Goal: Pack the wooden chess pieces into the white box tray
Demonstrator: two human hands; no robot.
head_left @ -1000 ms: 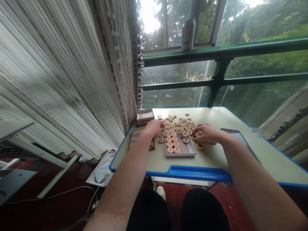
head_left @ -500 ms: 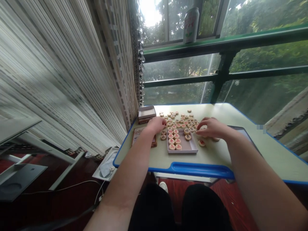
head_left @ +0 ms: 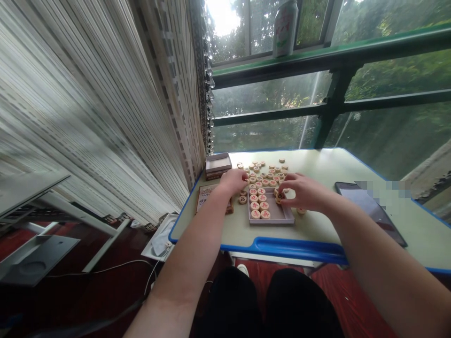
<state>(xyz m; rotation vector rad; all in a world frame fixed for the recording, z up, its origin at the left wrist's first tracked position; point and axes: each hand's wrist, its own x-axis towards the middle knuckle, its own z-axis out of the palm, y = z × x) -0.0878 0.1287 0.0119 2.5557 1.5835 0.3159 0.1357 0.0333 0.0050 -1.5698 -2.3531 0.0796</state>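
A shallow grey box tray (head_left: pixel 278 221) holds two columns of red-marked Chinese chess pieces (head_left: pixel 263 205) along its left side. Over the tray's right part, my right hand (head_left: pixel 305 191) pinches a dark-marked Chinese chess piece (head_left: pixel 280 199) between thumb and fingers; another piece shows just behind it. My left hand (head_left: pixel 233 180) is closed at the left edge of the loose pile of Chinese chess pieces (head_left: pixel 265 182), and what its fingertips hold is hidden. Two dark-marked pieces (head_left: pixel 243 199) lie left of the tray, below that hand.
A box lid with print (head_left: pixel 204 195) lies under my left forearm, and an open box (head_left: pixel 218 163) sits behind it. On the right rests a tablet (head_left: pixel 373 211). The table's front has a blue trough (head_left: pixel 299 249). A can (head_left: pixel 284 30) stands on the window rail.
My right hand has moved left from the table beside the tray to over the tray's right part. My left hand stays by the pile. The view has shifted slightly.
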